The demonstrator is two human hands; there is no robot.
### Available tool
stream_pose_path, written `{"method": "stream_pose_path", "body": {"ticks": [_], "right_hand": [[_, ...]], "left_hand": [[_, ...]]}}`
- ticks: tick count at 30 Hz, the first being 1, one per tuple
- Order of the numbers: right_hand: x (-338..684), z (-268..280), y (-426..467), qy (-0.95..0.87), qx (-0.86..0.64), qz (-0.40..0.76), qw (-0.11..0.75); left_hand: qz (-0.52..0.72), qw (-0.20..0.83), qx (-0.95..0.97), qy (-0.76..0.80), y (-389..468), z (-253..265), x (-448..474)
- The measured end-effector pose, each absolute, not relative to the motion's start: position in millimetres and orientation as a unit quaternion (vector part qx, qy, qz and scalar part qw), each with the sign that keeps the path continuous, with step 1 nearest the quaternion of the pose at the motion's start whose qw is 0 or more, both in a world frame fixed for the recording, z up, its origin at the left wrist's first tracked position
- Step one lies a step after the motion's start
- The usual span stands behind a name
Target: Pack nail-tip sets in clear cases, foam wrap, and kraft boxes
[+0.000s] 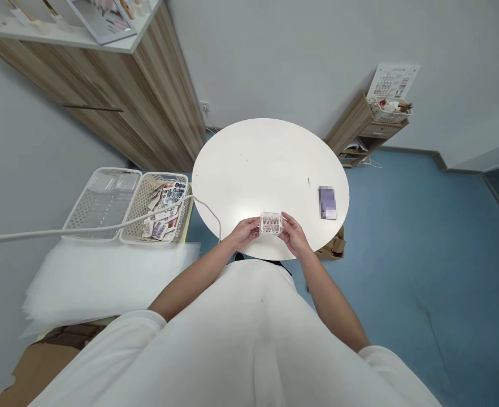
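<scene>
Between my two hands is a small clear plastic box (271,223) with rows of press-on nails showing inside it. My left hand (246,233) grips its left edge, fingers closed on the side. At the opposite edge, my right hand (292,233) pinches the box with thumb and fingers. Both hands hold it just above the near part of the round white table (257,164). A purple packet (328,202), partly blurred, lies on the table to the right of my hands.
Left of the table stand a white basket (124,234) of nail cards and another basket (73,212) of clear boxes. A white cable (83,230) crosses over them to the table's edge. White sheets (105,282) lie below. A cardboard box (336,247) sits under the table's right side.
</scene>
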State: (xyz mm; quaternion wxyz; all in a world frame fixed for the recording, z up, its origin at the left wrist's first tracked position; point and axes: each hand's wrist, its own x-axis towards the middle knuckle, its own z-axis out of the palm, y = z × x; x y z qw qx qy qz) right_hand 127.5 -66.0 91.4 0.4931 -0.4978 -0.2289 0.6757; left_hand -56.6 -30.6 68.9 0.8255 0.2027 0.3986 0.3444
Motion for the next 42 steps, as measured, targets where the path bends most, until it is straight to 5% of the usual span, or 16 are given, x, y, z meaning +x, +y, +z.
{"method": "stream_pose_path", "body": {"ticks": [13,22,42], "right_hand": [[167,82,-69,-0.229,-0.520,0.692,0.445],[186,65,-69,-0.258,-0.534,0.672,0.444],[157,55,-53,-0.313,-0.585,0.633,0.399]], "left_hand": [[0.351,0.803,0.246,0.414,-37,76,-15],[0.294,0.692,0.416,0.511,-52,73,8],[0.336,0.620,0.419,0.571,-56,49,-6]]}}
